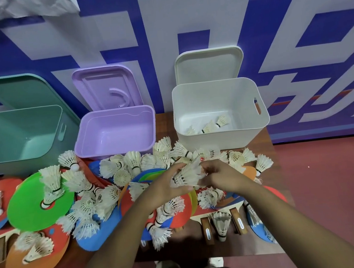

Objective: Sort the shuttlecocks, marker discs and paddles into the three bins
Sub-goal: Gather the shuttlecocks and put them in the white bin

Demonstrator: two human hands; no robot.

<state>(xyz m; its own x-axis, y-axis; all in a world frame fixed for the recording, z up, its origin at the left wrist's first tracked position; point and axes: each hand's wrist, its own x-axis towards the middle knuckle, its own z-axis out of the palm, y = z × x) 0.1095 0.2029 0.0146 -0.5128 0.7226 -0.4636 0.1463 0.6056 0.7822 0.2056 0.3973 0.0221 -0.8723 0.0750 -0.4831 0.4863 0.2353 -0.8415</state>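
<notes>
We're on shuttlecock step: left hand (pixel 168 185) and right hand (pixel 219 175) both curled round bunch of shuttlecocks (pixel 187 175), mid-pile, near white bin (pixel 216 139). Few shuttlecocks (pixel 212 126) lie inside it. Purple bin (pixel 112 151), green bin (pixel 10 161): nothing we can see in them. Next, we reckon: lift bunch over white rim, let go. Marker discs (pixel 37 205), paddles (pixel 206 229) unsorted on brown desk (pixel 180 253). Red floor (pixel 319 184), blue-white banner wall (pixel 182 24) behind.

Even, moderately bright overhead indoor light is recorded. A dark, soft shadow is cast on the bench (pixel 234 248) beneath the forearms (pixel 121 238), toward 6 o'clock. Pronounced wide-angle bowing is observed at 3 and 9 o'clock, where the banner (pixel 203 22) lettering is curved. Slight blur is noted on the shuttlecocks (pixel 187 175) at centre.
</notes>
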